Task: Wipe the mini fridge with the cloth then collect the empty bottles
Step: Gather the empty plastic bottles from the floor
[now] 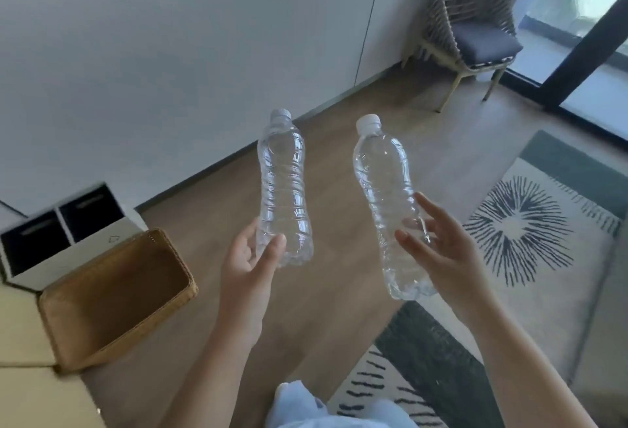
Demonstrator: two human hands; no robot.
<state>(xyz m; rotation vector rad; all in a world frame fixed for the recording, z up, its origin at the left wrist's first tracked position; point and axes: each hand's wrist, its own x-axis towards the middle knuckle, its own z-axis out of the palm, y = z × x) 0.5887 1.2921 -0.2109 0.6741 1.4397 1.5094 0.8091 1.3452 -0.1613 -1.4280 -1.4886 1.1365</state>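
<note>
Pale blue fabric [300, 405] bunches at the bottom edge, between the two bare forearms. Above it, the left hand [245, 259] grips the left bottle [282, 186] near its base, thumb in front and fingers curled behind, so the clear, capped bottle stands nearly upright. The right hand [448, 254] holds the right bottle [382, 186] low on its body between the thumb and loosely spread, fairly straight fingers; this bottle has a white cap and tilts slightly left. Both bottles are up in the air over the wooden floor [326, 155], a little apart. A brown woven basket [119, 298] sits to the left, beside a white bin [51, 259] with two dark openings. A patterned rug [530, 234] lies right, a wicker chair [472, 20] beyond.
</note>
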